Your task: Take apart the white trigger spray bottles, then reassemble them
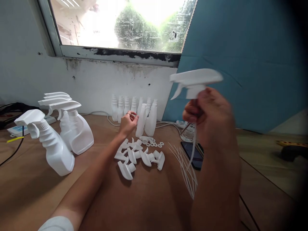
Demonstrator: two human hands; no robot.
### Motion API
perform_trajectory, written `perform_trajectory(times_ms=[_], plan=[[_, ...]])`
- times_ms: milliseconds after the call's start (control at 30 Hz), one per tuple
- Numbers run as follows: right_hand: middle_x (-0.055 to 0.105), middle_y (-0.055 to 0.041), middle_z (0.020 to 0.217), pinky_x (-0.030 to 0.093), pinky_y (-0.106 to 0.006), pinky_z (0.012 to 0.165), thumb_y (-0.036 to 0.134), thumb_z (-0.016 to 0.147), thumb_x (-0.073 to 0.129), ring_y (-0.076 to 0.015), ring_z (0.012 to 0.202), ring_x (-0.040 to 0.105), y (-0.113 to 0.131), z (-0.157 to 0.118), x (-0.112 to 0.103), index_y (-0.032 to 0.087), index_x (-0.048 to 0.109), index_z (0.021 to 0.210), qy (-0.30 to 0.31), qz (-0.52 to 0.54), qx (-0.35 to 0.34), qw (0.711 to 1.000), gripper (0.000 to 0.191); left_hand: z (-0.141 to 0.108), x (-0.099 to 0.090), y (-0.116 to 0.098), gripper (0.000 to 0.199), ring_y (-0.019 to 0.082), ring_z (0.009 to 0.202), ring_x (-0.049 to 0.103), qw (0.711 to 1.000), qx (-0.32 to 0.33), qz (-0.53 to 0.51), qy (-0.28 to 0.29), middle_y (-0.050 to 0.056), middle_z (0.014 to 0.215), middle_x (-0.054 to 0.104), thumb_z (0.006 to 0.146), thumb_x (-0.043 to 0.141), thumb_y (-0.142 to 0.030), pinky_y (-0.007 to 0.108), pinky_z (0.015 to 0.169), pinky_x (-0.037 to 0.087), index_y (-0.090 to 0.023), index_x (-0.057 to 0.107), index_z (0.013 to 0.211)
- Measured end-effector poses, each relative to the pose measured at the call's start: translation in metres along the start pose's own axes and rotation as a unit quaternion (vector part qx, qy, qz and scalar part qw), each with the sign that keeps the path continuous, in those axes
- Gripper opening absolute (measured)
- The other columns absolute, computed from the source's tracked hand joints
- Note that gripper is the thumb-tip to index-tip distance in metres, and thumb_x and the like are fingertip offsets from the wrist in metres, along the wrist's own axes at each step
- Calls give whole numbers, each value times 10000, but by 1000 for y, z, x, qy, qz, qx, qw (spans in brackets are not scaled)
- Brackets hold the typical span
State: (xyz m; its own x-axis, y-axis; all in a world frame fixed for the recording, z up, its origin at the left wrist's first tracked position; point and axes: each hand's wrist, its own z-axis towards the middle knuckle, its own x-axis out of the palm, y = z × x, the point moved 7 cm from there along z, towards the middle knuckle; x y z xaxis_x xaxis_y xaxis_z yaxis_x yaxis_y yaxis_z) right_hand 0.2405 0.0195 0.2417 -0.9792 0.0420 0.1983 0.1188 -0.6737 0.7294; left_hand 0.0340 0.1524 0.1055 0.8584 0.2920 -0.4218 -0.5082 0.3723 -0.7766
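Note:
My right hand (pixel 207 106) is raised at the right and pinches a white trigger sprayer head (pixel 197 78) just below its collar. A thin dip tube (pixel 193 144) hangs down from beneath that hand. My left hand (pixel 130 122) is stretched forward with half-curled fingers, the thumb apart from the others. It is right beside a white bottle (pixel 141 121) without a sprayer; whether the fingertips touch it I cannot tell. Between my arms lies a pile of loose trigger sprayer heads (pixel 133 154), with small white rings (pixel 154 144) behind it.
Several bottles with sprayers fitted (pixel 59 150) stand at the left. More open-necked bottles (pixel 120 110) line the wall. Loose dip tubes (pixel 185 170) and a dark phone (pixel 192 155) lie at the right. A cable (pixel 110 118) runs along the wall below the window (pixel 120 25).

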Motion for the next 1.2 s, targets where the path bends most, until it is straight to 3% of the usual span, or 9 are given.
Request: perform_trajectory(times_ms=[133,267,333,400,567,700,800,1000,1200], plan=[[355,50,592,273,-236,449,480,806,648,-83,511,335,-34,-7,32,187,574,835,148,-80,74,983,303,-12,-37,-66,415,160,885,658,964,86,-250,3,76,995,636,921,407,-530,261,721,565,-175,544,1085],[456,25,621,321,-251,505,488,856,587,-91,540,387,-50,-13,52,168,610,868,229,-193,52,953,321,-31,-50,-102,517,142,754,660,945,102,-299,90,73,941,666,935,328,-581,247,643,552,-180,605,1107],[442,40,590,306,-250,506,472,873,568,-94,528,383,-55,-15,56,177,593,913,242,-232,56,940,299,-35,-50,-105,460,136,662,640,956,108,-251,107,51,822,664,878,502,-561,243,599,536,-168,624,1084],[419,61,551,286,-247,499,464,886,549,-97,506,375,-58,-16,56,193,549,947,236,-265,73,932,278,-35,-54,-103,414,129,618,616,970,116,-198,81,26,751,648,802,649,-499,237,583,525,-172,631,1056],[399,76,520,274,-244,495,421,860,592,-93,474,359,-58,-16,53,192,513,898,184,-332,98,920,244,-34,-57,-100,330,127,629,589,979,131,-154,35,13,732,618,811,653,-437,227,566,495,-183,628,1020],[415,69,516,262,-242,486,432,795,665,-88,464,353,-57,-16,51,176,543,858,126,-356,87,922,290,-33,-56,-100,302,119,618,573,975,129,-180,23,12,724,596,837,626,-408,216,542,468,-176,617,1030],[404,59,508,241,-240,475,449,778,673,-75,464,325,-55,-16,52,173,527,698,108,-360,53,925,322,-33,-57,-98,306,108,582,552,972,123,-198,12,8,708,578,835,631,-419,212,531,460,-169,610,1010],[209,65,506,169,-244,463,402,815,634,-56,491,193,-46,-19,58,180,281,491,145,-262,16,954,528,-37,-57,-104,342,89,569,523,950,101,-291,52,-2,715,553,797,672,-451,198,540,462,-166,612,975],[172,64,508,188,-239,473,375,790,679,-58,507,166,-16,-26,59,173,240,477,84,-296,-71,949,576,-47,-52,-112,376,78,529,510,923,28,-371,99,-11,710,562,776,672,-490,186,491,426,-172,596,962]])
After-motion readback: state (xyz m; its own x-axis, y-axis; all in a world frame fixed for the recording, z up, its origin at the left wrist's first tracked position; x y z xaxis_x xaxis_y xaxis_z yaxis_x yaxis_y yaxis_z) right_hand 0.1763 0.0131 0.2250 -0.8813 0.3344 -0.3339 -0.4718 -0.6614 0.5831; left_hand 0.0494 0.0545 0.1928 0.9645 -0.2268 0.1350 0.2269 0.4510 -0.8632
